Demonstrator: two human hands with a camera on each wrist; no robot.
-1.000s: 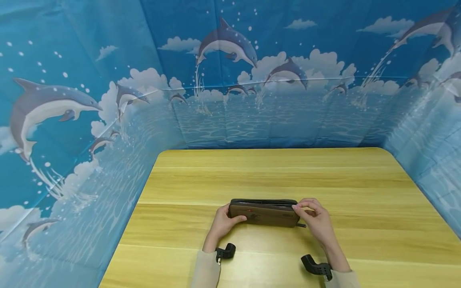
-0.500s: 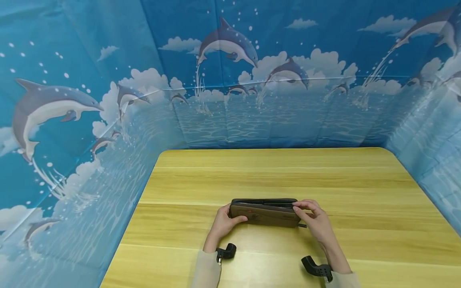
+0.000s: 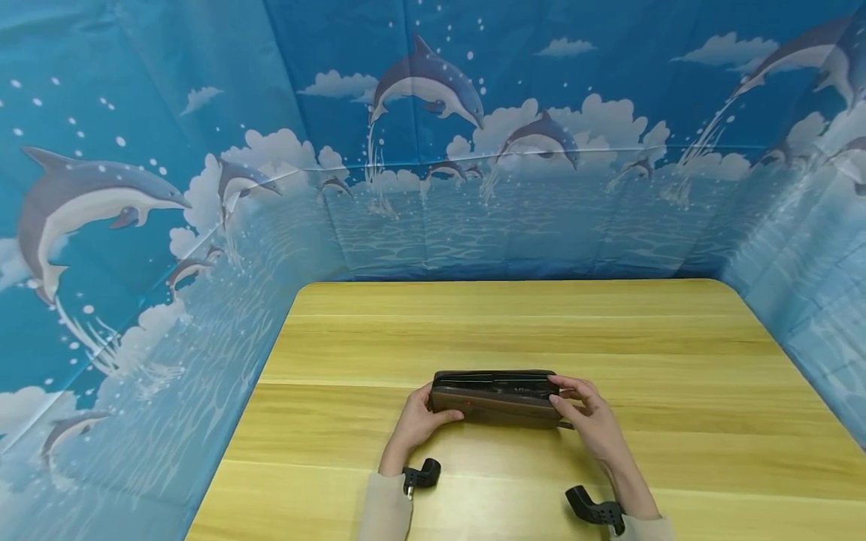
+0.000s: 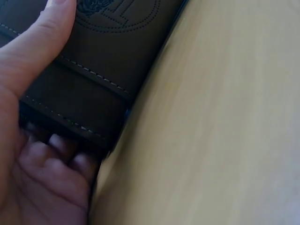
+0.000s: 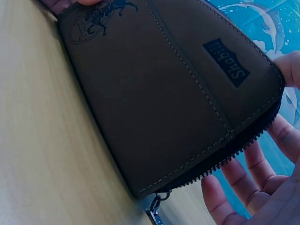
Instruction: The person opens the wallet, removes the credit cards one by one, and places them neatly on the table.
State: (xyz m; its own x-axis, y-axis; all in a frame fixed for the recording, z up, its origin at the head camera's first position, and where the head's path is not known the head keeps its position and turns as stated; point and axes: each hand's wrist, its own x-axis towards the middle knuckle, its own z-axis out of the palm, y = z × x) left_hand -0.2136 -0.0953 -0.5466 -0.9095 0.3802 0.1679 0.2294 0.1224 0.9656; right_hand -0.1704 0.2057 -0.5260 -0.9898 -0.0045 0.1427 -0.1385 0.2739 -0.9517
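Observation:
A brown zip wallet [image 3: 497, 409] stands on its long edge on the table, unzipped along the top, with dark inner pockets showing. At its left end my left hand [image 3: 416, 422] grips it, thumb on the front panel and fingers curled behind and under in the left wrist view. My right hand [image 3: 595, 417] holds the right end, its thumb on the front panel's upper edge and a fingertip at the back panel. In the right wrist view, a metal zip pull [image 5: 153, 212] hangs from the wallet's lower corner, and the other fingers [image 5: 243, 185] are beside the zipper teeth.
The wallet is on a light wooden table [image 3: 352, 338]. Behind and at the sides hangs a blue curtain [image 3: 433, 225] printed with dolphins. Black camera mounts [image 3: 425, 473] sit on both wrists.
The wallet's mouth has spread wider, showing more of the inside, and its front panel has tipped toward me. My right fingers have parted slightly at the opening; the left hand has hardly moved.

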